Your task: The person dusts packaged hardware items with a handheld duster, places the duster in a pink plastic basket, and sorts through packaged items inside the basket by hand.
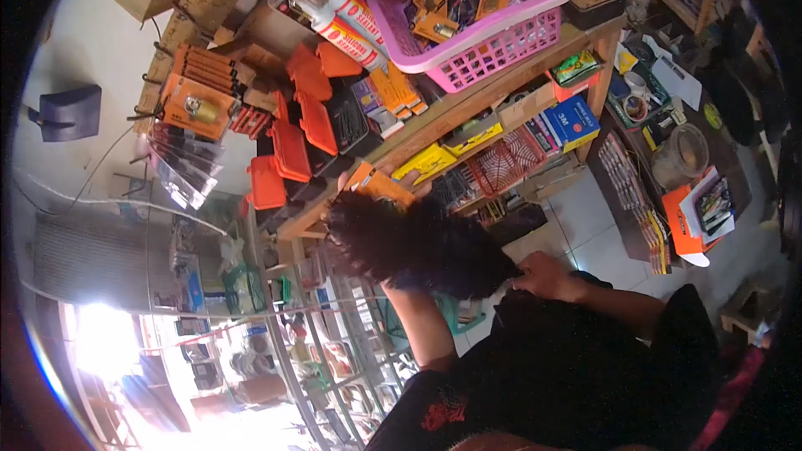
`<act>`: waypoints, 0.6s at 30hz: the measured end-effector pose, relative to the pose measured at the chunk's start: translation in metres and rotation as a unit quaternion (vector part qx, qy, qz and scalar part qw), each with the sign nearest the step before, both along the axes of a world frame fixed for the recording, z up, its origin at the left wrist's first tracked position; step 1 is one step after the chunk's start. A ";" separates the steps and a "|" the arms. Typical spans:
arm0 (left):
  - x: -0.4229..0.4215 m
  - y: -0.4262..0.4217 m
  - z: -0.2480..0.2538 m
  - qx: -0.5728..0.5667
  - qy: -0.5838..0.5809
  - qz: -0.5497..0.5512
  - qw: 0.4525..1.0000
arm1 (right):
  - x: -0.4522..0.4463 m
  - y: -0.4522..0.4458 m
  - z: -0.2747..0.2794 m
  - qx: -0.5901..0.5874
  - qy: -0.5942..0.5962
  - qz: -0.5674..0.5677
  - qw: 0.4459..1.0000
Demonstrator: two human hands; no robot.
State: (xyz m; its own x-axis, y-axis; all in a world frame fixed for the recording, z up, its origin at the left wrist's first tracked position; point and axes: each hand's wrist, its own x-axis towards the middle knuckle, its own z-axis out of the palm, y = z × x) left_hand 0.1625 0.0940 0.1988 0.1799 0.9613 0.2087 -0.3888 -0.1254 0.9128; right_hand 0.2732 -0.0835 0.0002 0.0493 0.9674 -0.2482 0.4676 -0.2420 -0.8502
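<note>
PLACE: hardware shop, by its stock | brown wooden shelf unit (pixel 468 110), centre | white-and-red silicone sealant tubes (pixel 351 38), far | pink lattice-sided plastic basket (pixel 494 32) of small orange-backed packs (pixel 436 27), far | brass padlock (pixel 200 108) on orange card (pixel 214 127), left | blue 3M-marked cardboard box (pixel 572 123), right of centre | grey metal racks (pixel 290 351) of mixed goods (pixel 249 363), left

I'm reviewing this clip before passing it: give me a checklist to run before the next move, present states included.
1. Feather duster gripped at one end by right hand: ok.
2. Orange packet held in left hand: ok.
3. Packet fully in view: not ok, duster partly covers it.
4. Duster touching packet: cannot tell.
5. Pink basket upright on wooden shelf: ok.
</note>
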 end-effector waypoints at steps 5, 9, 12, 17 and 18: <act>-0.033 0.001 0.001 -0.113 -0.156 -0.016 0.981 | -0.005 0.005 -0.007 0.064 0.102 0.029 0.992; -0.064 -0.002 -0.021 0.022 -0.160 -0.052 0.986 | 0.000 0.014 0.002 -0.047 0.143 0.067 0.986; -0.049 -0.017 -0.010 -0.028 -0.140 -0.014 0.990 | -0.014 0.008 0.009 -0.067 0.030 0.073 0.995; -0.082 -0.014 -0.046 -0.125 -0.236 -0.056 0.962 | -0.012 0.019 -0.025 -0.065 0.133 0.119 0.982; -0.081 -0.015 -0.046 -0.167 -0.253 -0.001 0.953 | -0.009 0.023 -0.019 -0.064 0.179 0.106 0.976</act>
